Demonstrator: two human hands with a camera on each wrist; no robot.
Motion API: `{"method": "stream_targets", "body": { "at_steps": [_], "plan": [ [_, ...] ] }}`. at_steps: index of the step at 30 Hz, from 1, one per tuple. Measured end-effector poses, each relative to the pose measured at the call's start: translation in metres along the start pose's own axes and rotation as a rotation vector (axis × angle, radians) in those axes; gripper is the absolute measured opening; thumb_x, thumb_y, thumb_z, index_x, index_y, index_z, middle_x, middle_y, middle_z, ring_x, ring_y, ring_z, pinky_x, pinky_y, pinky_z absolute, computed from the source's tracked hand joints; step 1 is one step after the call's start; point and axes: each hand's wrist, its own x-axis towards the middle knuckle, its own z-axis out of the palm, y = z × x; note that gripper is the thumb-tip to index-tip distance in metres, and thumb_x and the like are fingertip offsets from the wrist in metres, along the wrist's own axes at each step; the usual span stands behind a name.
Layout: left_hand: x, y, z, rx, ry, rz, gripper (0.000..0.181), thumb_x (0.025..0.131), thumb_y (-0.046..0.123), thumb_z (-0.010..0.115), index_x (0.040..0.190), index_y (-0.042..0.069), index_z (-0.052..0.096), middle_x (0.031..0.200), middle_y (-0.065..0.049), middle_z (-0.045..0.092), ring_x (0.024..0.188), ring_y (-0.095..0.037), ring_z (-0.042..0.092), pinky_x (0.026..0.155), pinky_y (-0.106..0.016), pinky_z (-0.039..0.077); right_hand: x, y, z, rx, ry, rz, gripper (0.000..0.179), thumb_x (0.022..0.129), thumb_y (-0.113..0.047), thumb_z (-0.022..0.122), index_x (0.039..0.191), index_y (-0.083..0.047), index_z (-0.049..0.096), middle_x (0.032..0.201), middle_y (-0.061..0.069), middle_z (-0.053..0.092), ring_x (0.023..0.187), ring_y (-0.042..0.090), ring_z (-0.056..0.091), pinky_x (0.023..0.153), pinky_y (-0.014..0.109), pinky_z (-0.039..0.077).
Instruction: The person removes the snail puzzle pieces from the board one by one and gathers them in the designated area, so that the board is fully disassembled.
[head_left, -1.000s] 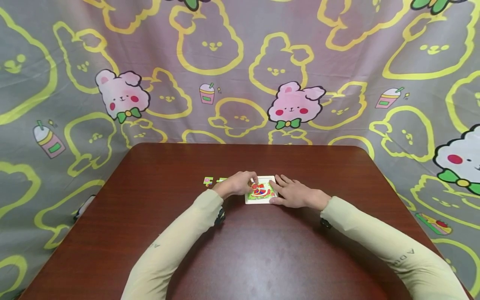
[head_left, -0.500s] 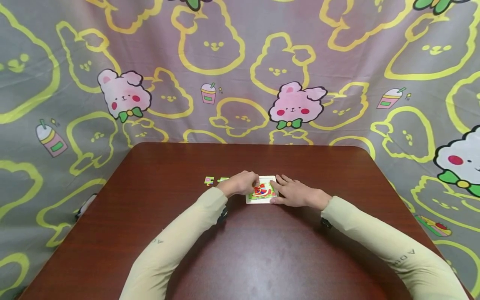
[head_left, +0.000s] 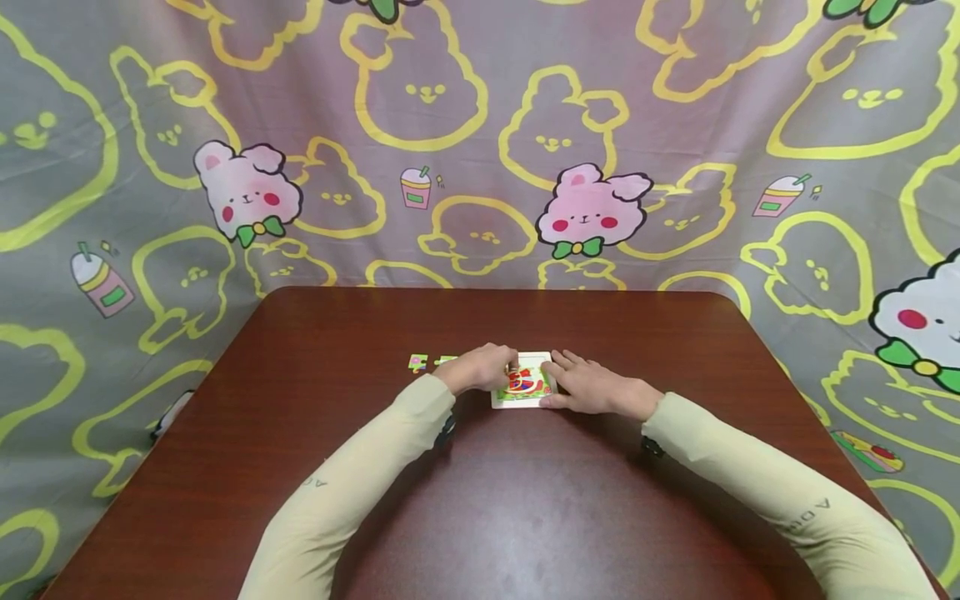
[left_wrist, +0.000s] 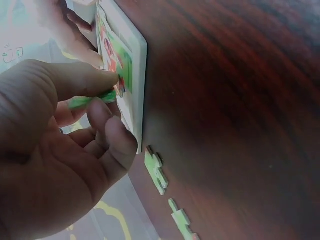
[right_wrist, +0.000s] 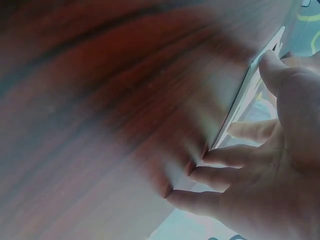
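A jigsaw puzzle with a white frame [head_left: 517,404] lies on the table, partly filled with a red and green picture [head_left: 532,382]. At its left side my left hand [head_left: 480,367] pinches a green puzzle piece [left_wrist: 80,102] between thumb and fingers, with the fingertips close over the picture. My right hand [head_left: 592,388] rests at the right side of the frame, its fingers spread. In the right wrist view, the thumb and index finger reach the frame's edge [right_wrist: 243,95], while the other fingertips [right_wrist: 175,196] touch the tabletop beside it.
Two loose green puzzle pieces lie left of the frame; one [head_left: 417,362] is farther out, the other [head_left: 446,359] is partly behind the left hand. The dark wooden table [head_left: 510,500] ends at a patterned curtain [head_left: 465,167].
My left hand has shifted slightly and its fingers have come lower over the left part of the picture, then stayed about there. The right hand stays at the frame.
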Motion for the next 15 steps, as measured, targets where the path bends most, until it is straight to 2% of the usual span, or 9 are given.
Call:
{"method": "stream_targets", "body": {
  "at_steps": [6,15],
  "plan": [
    [-0.001,-0.005,0.001,-0.039,0.025,0.002,0.028,0.086,0.013,0.066,0.113,0.009,0.065,0.108,-0.008,0.066,0.089,-0.019,0.055,0.082,-0.032,0.048,0.000,0.000,0.000,0.018,0.016,-0.007,0.077,0.096,-0.057,0.051,0.149,-0.004,0.034,0.157,0.029,0.025,0.145,0.047,0.024,0.110,0.066,0.030],
    [-0.011,-0.025,-0.011,-0.124,0.103,0.023,0.021,0.091,0.018,0.067,0.110,0.009,0.067,0.102,-0.004,0.067,0.083,-0.015,0.053,0.077,-0.029,0.045,0.000,-0.001,0.001,0.019,0.031,-0.001,0.075,0.096,-0.057,0.051,0.148,-0.007,0.035,0.157,0.028,0.026,0.146,0.046,0.025,0.110,0.066,0.029]
  ]
}}
